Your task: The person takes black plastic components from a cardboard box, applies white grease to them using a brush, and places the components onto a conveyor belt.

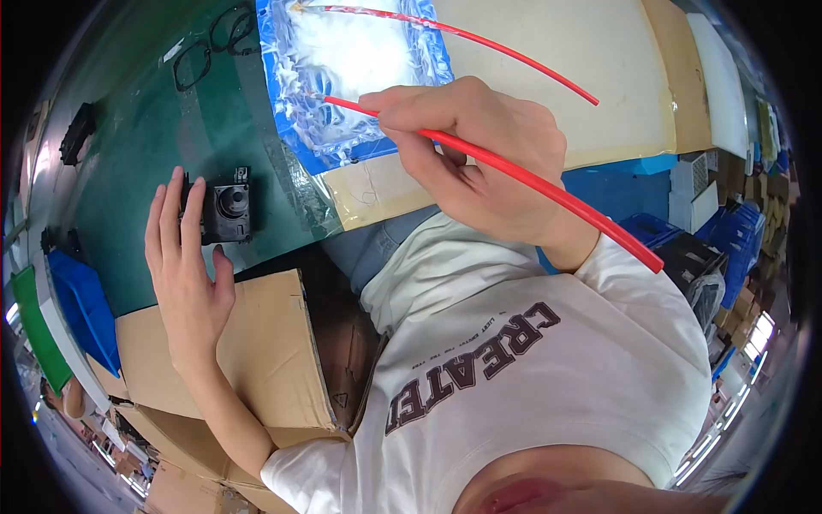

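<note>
My right hand [479, 158] is closed in a pinch around a thin red-handled stick [548, 193]. The stick's tip reaches into white grease [351, 56] spread over a blue tray [295, 141]. A second red-handled stick [514, 64] lies across that tray, its far end in the grease. Over on the left, my left hand [184, 265] has its fingers stretched out along the left side of a black plastic part [229, 210] with a round recess. The thumb sits apart from the fingers near the part's front edge. The fingers partly cover the part.
The green tabletop [128, 248] carries black cables [227, 38] and another black part [79, 133]. Cardboard [548, 128] lies under and beside the tray. An open carton [248, 351] stands against the table's front edge. A blue bin [81, 308] is at far left.
</note>
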`<state>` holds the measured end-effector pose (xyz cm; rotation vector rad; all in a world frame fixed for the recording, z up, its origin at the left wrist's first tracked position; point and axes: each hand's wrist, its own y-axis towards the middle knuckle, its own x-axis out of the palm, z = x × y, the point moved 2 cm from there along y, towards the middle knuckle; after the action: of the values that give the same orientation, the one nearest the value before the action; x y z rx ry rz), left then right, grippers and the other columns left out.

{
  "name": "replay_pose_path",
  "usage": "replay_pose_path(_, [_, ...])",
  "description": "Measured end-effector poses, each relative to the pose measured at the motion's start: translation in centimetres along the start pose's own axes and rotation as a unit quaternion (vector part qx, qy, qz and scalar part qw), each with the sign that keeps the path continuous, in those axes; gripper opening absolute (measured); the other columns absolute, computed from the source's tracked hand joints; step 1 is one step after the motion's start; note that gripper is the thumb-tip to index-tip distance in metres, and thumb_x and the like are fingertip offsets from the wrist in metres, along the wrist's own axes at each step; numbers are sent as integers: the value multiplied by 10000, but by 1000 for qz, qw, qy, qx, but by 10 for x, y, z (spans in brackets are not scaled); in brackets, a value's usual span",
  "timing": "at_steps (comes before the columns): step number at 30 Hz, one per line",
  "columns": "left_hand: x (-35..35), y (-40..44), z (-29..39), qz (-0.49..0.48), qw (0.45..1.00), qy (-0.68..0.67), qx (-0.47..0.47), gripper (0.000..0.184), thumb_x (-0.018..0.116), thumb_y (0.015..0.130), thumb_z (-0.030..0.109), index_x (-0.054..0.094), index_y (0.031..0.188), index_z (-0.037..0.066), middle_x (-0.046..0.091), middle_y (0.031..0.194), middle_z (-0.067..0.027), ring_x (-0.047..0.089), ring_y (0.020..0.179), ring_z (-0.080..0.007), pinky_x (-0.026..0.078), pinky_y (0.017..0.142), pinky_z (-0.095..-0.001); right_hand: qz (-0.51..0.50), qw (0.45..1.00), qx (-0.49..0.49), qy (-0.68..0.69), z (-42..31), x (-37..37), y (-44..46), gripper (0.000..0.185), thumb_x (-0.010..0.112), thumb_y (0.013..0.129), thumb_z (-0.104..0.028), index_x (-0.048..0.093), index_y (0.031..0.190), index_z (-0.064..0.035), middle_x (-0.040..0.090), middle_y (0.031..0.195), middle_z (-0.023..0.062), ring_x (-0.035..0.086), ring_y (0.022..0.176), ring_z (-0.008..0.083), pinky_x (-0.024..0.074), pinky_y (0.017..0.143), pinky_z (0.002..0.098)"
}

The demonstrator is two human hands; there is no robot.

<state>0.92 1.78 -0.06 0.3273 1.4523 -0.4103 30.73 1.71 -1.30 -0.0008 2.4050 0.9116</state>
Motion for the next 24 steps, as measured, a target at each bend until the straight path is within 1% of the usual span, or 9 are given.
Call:
replay_pose_path(2, [1,0,0,-4,1000,-1,5,780,602,728,-84,455,1471,104,416,1548,-86,348,1432,-344,292,1177,-458,-7,1000,-3,-1,1,-1,-1,173,709,801,69,656,923,-41,771,956,80,629,556,97,482,508,208])
replay_pose_path(8, [0,0,-4,-11,1000,-4,3,758,614,727,-95,479,1448,97,436,1531,-86,363,1422,-342,299,1171,-459,-34,999,2,6,5,1,-1,184,714,783,74,661,920,-36,768,945,80,632,563,100,485,516,215])
replay_pose_path(11, [1,1,-2,-7,1000,-6,-2,750,613,730,-98,484,1443,98,441,1524,-87,368,1418,-342,303,1169,-460,-42,999,-3,-2,6,-1,-3,180,714,790,76,663,921,-35,768,951,84,619,550,90,470,500,207])
replay_pose_path(14, [1,0,-2,-5,1000,-1,-2,744,628,734,-94,488,1439,102,455,1507,-88,380,1405,-343,321,1158,-459,-36,999,10,-21,2,-6,-2,172,712,809,73,662,934,-35,768,953,87,602,534,78,449,481,194])
replay_pose_path(17, [0,0,-3,-1,1000,7,-4,742,671,734,-75,495,1432,105,479,1473,-89,408,1370,-342,351,1135,-457,-9,999,29,-11,3,-5,-2,164,713,826,65,658,945,-35,767,953,90,588,521,70,431,468,185])
replay_pose_path(20, [1,-3,-5,5,1000,15,-11,751,714,724,-52,501,1427,105,500,1440,-86,432,1331,-338,374,1112,-453,-19,1000,14,-7,3,-2,2,155,709,839,57,653,948,-38,765,957,93,597,533,75,445,482,192])
replay_pose_path(24, [1,-4,-7,10,1000,7,-13,752,729,715,-47,508,1419,102,508,1423,-85,441,1311,-337,383,1098,-452,-34,999,-1,-22,3,7,5,136,703,853,50,650,938,-42,764,969,84,623,567,85,466,504,207])
